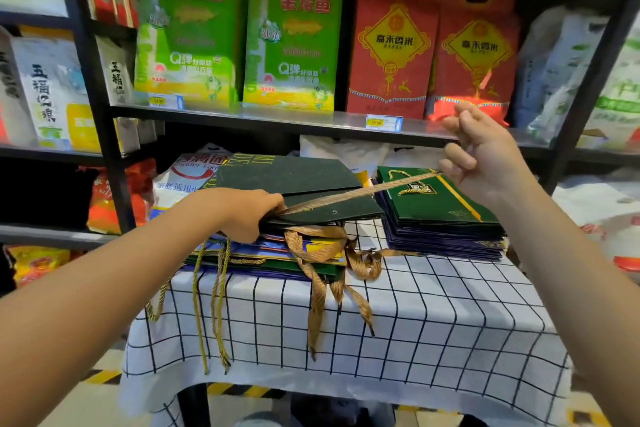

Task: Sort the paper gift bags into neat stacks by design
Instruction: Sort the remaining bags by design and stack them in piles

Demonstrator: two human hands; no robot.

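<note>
I see my left hand (pixel 247 215) clamped on the near edge of a dark green gift bag (pixel 291 180) that tops the mixed pile (pixel 277 260) on the left of the worktop (pixel 415 322); its fingers are tucked under the bag's edge and hidden, so I can only tell that the grip is closed on the bag. My right hand (pixel 481 152) is raised above the right side, thumb and fingers pinched on the end of a brown ribbon handle (pixel 363 194), which runs taut and slanting down to the bag at my left hand. Gold lettering on the bag is cut off at its far edge and I can't read it whole. Beneath it the pile shows only edges of blue, yellow and green bags, with brown ribbons (pixel 322 288) and gold cords (pixel 214 305) hanging over the front of the checked cloth. To the right, apart from the pile, a squared stack (pixel 440 218) has a green bag with a gold stripe on top and dark purple edges below; how many lie there I can't make out. Behind, on the shelf (pixel 311 121), stand green rice bags (pixel 291 45) and red rice bags (pixel 394 45).
</note>
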